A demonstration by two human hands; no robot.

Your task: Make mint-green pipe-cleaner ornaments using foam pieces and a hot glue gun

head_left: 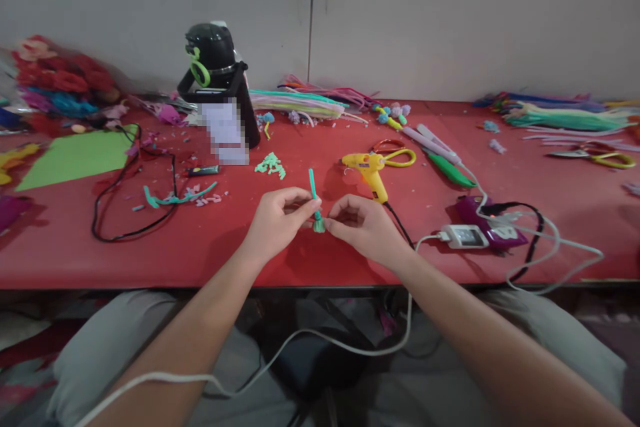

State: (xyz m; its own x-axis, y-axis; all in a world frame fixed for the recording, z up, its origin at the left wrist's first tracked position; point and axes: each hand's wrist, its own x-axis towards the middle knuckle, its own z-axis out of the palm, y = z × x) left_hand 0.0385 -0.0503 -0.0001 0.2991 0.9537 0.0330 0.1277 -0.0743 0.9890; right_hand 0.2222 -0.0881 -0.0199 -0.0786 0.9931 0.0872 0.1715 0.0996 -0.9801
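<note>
Over the red table (pixel 320 253), both my hands meet on a short teal pipe cleaner (pixel 313 188). My left hand (pixel 277 217) pinches its stem between thumb and fingers, the upper end sticking up above the hand. My right hand (pixel 363 223) pinches the curled lower end (pixel 319 224) with its fingertips. A yellow glue gun (pixel 369 168) lies just beyond my right hand, apart from it. A small pile of teal pipe-cleaner pieces (pixel 270 165) sits beyond my left hand.
A black flask (pixel 216 80) stands at the back left beside green paper (pixel 75 157) and a black cable (pixel 135 207). Bundles of pipe cleaners (pixel 300 101) line the wall. Yellow-handled scissors (pixel 397 153), a white adapter (pixel 467 235) and cords lie right.
</note>
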